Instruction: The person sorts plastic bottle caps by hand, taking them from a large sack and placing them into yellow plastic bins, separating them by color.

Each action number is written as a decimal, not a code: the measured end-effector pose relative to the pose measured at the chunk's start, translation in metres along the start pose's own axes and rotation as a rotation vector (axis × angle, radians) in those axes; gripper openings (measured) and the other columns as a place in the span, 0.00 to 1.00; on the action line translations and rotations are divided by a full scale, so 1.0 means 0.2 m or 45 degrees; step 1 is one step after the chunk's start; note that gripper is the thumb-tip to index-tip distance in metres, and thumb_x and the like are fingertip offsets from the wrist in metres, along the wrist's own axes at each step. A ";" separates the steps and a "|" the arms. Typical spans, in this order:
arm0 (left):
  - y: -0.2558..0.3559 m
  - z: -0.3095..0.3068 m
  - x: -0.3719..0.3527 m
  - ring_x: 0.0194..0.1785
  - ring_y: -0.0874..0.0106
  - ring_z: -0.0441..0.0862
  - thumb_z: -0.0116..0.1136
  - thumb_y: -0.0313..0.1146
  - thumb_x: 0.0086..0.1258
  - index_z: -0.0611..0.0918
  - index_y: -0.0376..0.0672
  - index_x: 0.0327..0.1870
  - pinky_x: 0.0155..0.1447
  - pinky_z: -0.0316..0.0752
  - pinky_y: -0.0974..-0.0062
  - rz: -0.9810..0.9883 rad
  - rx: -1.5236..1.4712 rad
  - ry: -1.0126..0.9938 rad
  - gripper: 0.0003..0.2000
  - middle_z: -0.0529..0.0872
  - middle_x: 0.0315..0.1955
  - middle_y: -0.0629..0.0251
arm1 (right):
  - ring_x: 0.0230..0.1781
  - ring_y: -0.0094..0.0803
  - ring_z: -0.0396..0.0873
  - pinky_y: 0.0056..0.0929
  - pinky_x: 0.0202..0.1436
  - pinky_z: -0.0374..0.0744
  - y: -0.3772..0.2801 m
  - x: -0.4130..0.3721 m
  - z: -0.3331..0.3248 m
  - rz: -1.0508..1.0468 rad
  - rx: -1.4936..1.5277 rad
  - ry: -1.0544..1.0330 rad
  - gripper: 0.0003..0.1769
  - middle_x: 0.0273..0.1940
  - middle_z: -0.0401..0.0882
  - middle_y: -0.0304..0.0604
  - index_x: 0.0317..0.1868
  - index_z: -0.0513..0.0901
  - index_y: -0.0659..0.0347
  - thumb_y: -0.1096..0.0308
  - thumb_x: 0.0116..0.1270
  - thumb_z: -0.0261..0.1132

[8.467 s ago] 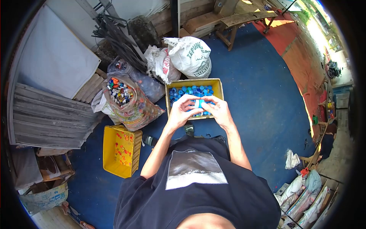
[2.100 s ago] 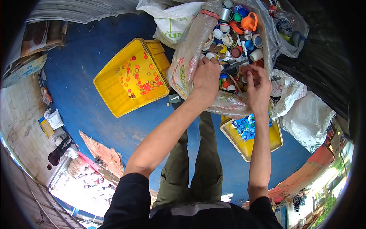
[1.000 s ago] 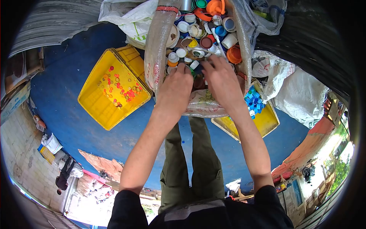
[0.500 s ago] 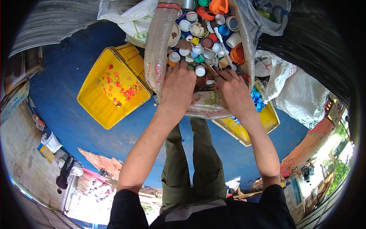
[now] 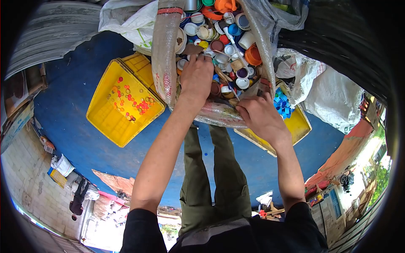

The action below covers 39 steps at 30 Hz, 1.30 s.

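A translucent plastic sack [image 5: 163,55] stands open before me, filled with mixed plastic caps and lids [image 5: 230,50]. My left hand [image 5: 196,80] reaches into it on the left, fingers bent and close together over the caps. Its fingertips are hidden, so whatever they hold cannot be made out. At the sack's near right corner, my right hand [image 5: 263,118] is closed on the rolled plastic rim, thumb toward the middle. Between the hands lie a white cap [image 5: 242,83], a dark red lid [image 5: 214,88] and a thin stick-like piece.
On the left, a yellow crate [image 5: 126,122] holds scattered red and orange caps. Another yellow crate [image 5: 300,122], with blue caps [image 5: 283,105], sits partly under my right arm. White sacks [image 5: 333,101] stand at right. A person [image 5: 78,202] is in the far left background.
My left hand has moved farther into the sack, its fingers drawn together. My right hand has pulled back from the caps to the near right rim. Some caps between them have shifted.
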State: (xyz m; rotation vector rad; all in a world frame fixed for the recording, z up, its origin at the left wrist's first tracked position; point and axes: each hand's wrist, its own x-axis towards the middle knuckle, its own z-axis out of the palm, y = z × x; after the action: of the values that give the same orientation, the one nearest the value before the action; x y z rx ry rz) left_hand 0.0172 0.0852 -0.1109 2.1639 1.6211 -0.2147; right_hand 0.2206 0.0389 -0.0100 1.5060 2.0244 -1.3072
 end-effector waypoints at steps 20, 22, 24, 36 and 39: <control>0.00 -0.43 -0.44 0.56 0.45 0.85 0.61 0.16 0.65 0.83 0.31 0.54 0.57 0.82 0.51 -0.059 -0.166 -0.192 0.16 0.81 0.54 0.45 | 0.80 0.67 0.62 0.57 0.80 0.66 -0.11 0.06 0.06 -0.015 -0.031 0.810 0.38 0.82 0.54 0.70 0.78 0.68 0.76 0.69 0.73 0.70; 0.00 -0.43 -0.45 0.58 0.53 0.84 0.66 0.17 0.61 0.84 0.31 0.53 0.61 0.81 0.59 -0.028 -0.137 -0.208 0.18 0.80 0.54 0.49 | 0.79 0.64 0.64 0.54 0.79 0.68 -0.14 0.08 0.06 -0.004 -0.030 0.755 0.34 0.80 0.59 0.67 0.76 0.72 0.74 0.70 0.73 0.69; 0.01 -0.43 -0.46 0.59 0.57 0.83 0.68 0.19 0.59 0.84 0.31 0.53 0.63 0.80 0.64 -0.014 -0.067 -0.212 0.18 0.80 0.54 0.52 | 0.77 0.60 0.67 0.52 0.78 0.70 -0.17 0.10 0.05 0.004 -0.030 0.681 0.30 0.78 0.64 0.64 0.73 0.75 0.72 0.71 0.74 0.69; -0.08 -0.41 -0.43 0.55 0.39 0.83 0.59 0.25 0.78 0.78 0.27 0.55 0.58 0.78 0.48 -0.345 -0.266 -0.105 0.11 0.83 0.51 0.37 | 0.83 0.59 0.61 0.53 0.84 0.66 -0.12 0.69 0.09 -0.417 -0.249 0.732 0.33 0.84 0.57 0.60 0.77 0.72 0.66 0.70 0.74 0.66; -0.09 -0.43 -0.40 0.55 0.36 0.82 0.57 0.25 0.81 0.77 0.27 0.56 0.57 0.77 0.46 -0.341 -0.407 0.004 0.11 0.83 0.51 0.36 | 0.83 0.56 0.61 0.51 0.81 0.69 -0.14 0.64 0.14 -0.373 -0.234 0.593 0.35 0.87 0.49 0.60 0.78 0.71 0.64 0.65 0.73 0.71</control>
State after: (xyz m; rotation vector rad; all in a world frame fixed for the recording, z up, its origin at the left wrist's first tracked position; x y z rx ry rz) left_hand -0.0356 0.0549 -0.0083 1.7118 1.8064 -0.0265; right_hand 0.1365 0.0927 -0.1002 1.5800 2.6582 -0.8796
